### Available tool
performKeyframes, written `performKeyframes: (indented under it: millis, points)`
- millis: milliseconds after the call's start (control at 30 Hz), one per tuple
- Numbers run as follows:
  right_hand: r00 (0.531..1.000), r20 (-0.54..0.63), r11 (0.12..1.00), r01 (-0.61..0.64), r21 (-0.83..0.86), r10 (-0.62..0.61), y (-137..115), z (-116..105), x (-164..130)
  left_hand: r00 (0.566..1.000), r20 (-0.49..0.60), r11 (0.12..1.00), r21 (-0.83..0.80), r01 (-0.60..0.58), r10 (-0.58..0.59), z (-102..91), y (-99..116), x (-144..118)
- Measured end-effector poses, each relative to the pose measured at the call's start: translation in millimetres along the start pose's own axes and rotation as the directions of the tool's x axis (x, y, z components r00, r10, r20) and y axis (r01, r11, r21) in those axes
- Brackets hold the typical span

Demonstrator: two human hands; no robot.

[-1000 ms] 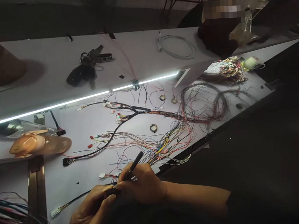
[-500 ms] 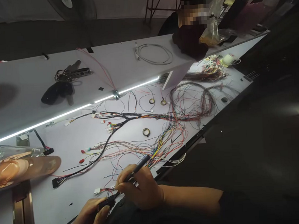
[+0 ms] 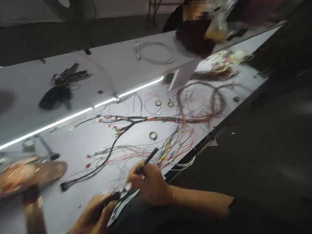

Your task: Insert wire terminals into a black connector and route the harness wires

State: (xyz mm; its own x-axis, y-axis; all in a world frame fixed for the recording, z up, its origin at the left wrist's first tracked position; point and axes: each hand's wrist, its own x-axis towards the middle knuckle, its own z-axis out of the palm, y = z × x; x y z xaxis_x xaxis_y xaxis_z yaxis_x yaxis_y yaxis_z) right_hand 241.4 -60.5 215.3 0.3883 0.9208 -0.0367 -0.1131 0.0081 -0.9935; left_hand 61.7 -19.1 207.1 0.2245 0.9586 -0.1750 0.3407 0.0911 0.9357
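Observation:
Along the table's near edge my left hand is closed around a black connector, with wires running from it. Just to its right, my right hand grips a dark pen-like tool, whose end points up and to the right. Thin wires pass beneath the right fingers; blur hides whether they are also pinched. Beyond the hands lies a wiring harness with a black-sleeved branch, white and red plugs and a black end connector. Loose coloured wires fan out beside the right hand.
Rolls of tape lie amid the wires. A large wire coil is at the right. A bottle stands out at the left. Above runs a shelf with a light strip, keys and a grey cable. Another person sits across.
The view has shifted slightly and blurred. My right hand has moved a little up and right with the tool; the left hand and the connector have risen slightly too.

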Motion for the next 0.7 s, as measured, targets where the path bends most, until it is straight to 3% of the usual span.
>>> performKeyframes:
  millis: [100,233,700]
  points:
    - [0.999,-0.006,0.999,0.05,0.018,-0.05,-0.3,-5.3,-6.2,0.994,0.062,0.988,-0.129,-0.084,0.093,5.5,9.8,0.6]
    - [0.996,0.037,0.996,0.082,0.041,-0.083,3.4,-6.0,-10.7,0.99,0.038,0.959,-0.254,-0.125,0.139,7.4,7.2,1.0]
    - [0.976,0.163,0.986,0.154,-0.058,-0.143,-3.2,4.2,-10.6,0.984,0.052,0.944,-0.294,-0.148,0.17,1.7,3.0,-9.1]
